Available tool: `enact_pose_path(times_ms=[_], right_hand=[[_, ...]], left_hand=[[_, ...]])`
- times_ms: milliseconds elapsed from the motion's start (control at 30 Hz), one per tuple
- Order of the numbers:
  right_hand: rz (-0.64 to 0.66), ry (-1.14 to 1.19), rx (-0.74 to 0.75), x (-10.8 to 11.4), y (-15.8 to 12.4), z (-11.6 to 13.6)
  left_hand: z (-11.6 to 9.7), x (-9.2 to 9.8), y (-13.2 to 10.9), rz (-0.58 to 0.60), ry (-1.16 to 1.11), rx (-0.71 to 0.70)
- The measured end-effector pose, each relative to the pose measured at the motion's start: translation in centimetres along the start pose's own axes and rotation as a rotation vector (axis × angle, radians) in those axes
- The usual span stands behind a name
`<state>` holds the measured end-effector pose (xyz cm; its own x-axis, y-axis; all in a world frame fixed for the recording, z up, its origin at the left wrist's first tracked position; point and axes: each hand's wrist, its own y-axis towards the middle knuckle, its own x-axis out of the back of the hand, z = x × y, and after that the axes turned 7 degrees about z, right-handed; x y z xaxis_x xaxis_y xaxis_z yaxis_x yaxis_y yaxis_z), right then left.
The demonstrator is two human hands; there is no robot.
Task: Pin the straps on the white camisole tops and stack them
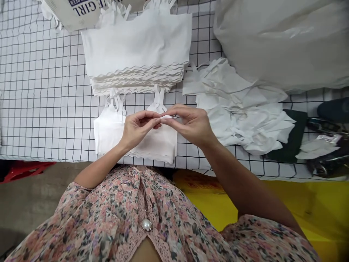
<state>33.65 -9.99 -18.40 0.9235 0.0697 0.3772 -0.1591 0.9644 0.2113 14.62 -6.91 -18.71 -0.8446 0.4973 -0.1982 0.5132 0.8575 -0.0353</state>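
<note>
My left hand [141, 127] and my right hand [189, 122] meet fingertip to fingertip over a small pile of white strappy tops [109, 136]. Both hands are closed in a pinch on a white strap [167, 117], of which only a bit shows between the fingers. The strap seems to belong to the top beneath, but the join is hidden. The pile lies flat near the table's front edge, its other straps standing up at the left. Just behind it rests a taller neat stack of white tops [139, 47], straps pointing away from me.
A loose heap of white garments [245, 109] lies to the right, before a big pale plastic bag [283, 40]. A dark green flat item [293, 134] and black objects [327, 160] sit at the far right. A printed carton [71, 18] stands behind. The tablecloth [46, 91] is checked.
</note>
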Motion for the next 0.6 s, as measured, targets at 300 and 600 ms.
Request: enact_pose_path(times_ms=[300,600], right_hand=[[0.017,-0.174,0.004,0.3,0.2,-1.0],[0.323,-0.356,0.009,0.9,1.4,-3.1]], left_hand=[[2.2,3.3,-0.1,0.073,0.834,-0.259],[4.3,3.5,-0.6,0.130,1.059,-0.147]])
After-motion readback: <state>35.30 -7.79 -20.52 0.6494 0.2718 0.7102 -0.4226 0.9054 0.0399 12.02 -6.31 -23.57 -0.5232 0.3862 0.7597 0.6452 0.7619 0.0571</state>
